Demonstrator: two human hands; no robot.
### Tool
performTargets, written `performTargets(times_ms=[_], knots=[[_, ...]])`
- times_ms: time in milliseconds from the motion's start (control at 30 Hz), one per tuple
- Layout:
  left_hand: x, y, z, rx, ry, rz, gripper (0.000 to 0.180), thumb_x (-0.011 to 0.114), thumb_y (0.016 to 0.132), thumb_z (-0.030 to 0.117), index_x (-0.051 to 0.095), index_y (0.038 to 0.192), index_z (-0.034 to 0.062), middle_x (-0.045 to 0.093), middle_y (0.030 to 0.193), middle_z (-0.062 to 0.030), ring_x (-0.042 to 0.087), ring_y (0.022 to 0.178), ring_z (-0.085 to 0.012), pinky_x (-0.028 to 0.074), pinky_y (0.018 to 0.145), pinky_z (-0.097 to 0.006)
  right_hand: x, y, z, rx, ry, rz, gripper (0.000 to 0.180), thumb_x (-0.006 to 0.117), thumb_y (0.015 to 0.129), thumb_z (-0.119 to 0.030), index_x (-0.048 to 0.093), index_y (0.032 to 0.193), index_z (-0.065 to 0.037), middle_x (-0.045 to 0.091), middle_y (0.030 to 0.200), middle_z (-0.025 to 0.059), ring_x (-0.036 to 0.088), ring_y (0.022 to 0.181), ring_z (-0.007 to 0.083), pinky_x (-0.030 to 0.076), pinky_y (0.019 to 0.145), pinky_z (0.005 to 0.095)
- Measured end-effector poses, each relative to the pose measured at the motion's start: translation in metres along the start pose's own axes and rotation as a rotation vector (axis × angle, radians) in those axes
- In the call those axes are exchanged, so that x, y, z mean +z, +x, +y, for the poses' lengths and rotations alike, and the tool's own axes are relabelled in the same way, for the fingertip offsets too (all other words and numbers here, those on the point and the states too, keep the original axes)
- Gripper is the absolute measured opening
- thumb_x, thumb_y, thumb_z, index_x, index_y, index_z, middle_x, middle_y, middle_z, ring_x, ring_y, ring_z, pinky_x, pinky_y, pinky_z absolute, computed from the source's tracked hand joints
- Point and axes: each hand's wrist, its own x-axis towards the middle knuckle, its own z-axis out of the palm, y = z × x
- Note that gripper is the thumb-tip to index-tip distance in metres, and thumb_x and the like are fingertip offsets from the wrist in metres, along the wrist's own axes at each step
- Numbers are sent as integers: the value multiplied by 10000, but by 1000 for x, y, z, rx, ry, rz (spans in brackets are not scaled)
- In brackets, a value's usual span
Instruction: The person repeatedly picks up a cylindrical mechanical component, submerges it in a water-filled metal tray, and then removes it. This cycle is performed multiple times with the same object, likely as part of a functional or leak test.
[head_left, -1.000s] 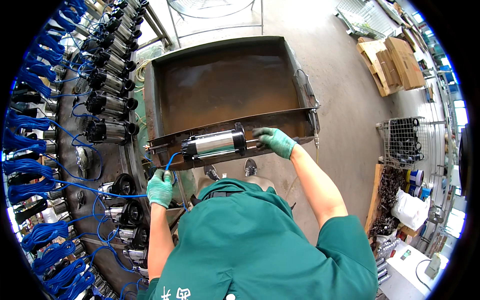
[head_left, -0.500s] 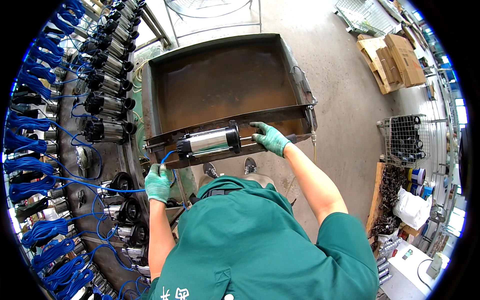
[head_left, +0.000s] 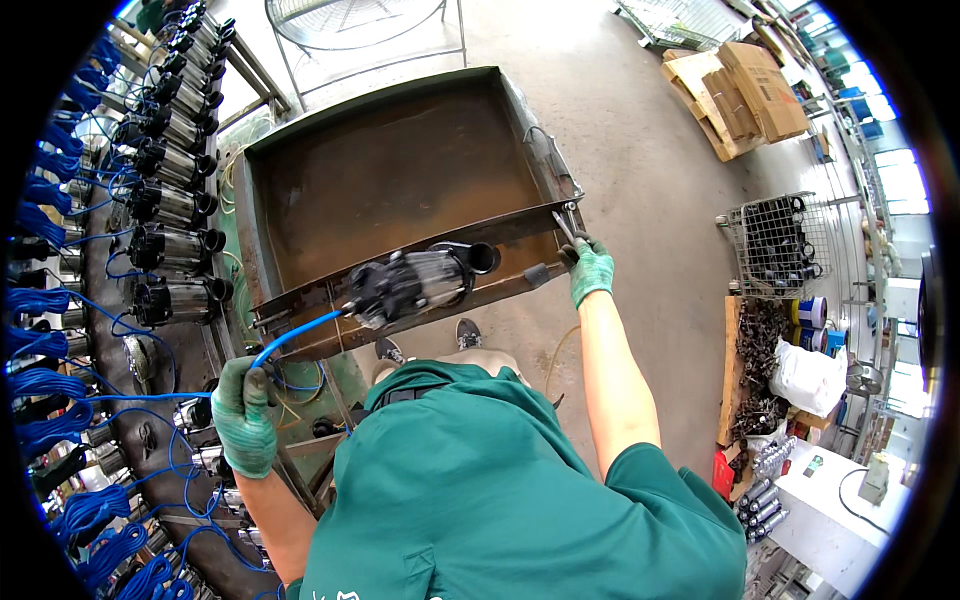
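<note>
A silver and black pump (head_left: 418, 284), blurred by motion, sits on the ledge along the near side of a water-filled metal tank (head_left: 262, 235). Its black round opening points right. From its left end a blue cable (head_left: 297, 332) runs to my left hand (head_left: 245, 422), whose fingers are closed round it. At the ledge's right end, my right hand (head_left: 588, 270) has its fingers closed on a slim metal fitting (head_left: 566, 226) by the tank's corner. Just left of that hand lies a dark grip-like end (head_left: 537, 274) on the ledge.
Rows of similar pumps (head_left: 168, 245) with coiled blue cables (head_left: 45, 380) fill the bench on the left. Cardboard boxes (head_left: 765, 90) lie on a wooden pallet at the far right. A wire basket (head_left: 775, 250) and a white bag (head_left: 808, 378) stand at right.
My left hand has moved left and nearer, drawing the blue cable along. My right hand has left the rod beside the pump for the fitting at the tank's corner. The pump has tilted.
</note>
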Motion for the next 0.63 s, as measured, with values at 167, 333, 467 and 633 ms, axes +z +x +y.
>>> performTargets(times_ms=[167,333,467,633], knots=[[46,28,20,237,150,-172,237,693,1032,255,673,1038,20,636,765,-55,562,661,-148,464,618,-307,1,17,23,-11,26,227,157,573,1029,-22,663,1158,-7,677,967,112,713,730,216,660,639,355],[66,35,14,189,59,-196,222,723,1003,235,690,1068,25,684,818,-102,633,707,-227,516,677,-335,-13,6,18,-276,-731,222,191,669,932,-76,713,1115,-43,681,1077,138,718,790,210,598,685,373],[63,32,9,211,126,-186,204,738,986,199,696,1088,28,695,847,-118,659,732,-265,535,703,-345,-10,-27,-5,-623,-1043,274,200,686,906,-83,735,1100,-83,687,1089,144,693,858,243,565,805,378],[62,35,8,250,166,-175,182,724,994,182,702,1104,39,715,894,-135,690,792,-285,541,738,-359,19,-58,-8,-336,-755,-116,203,677,985,-149,736,1167,-82,727,1098,85,680,785,203,567,771,379]])
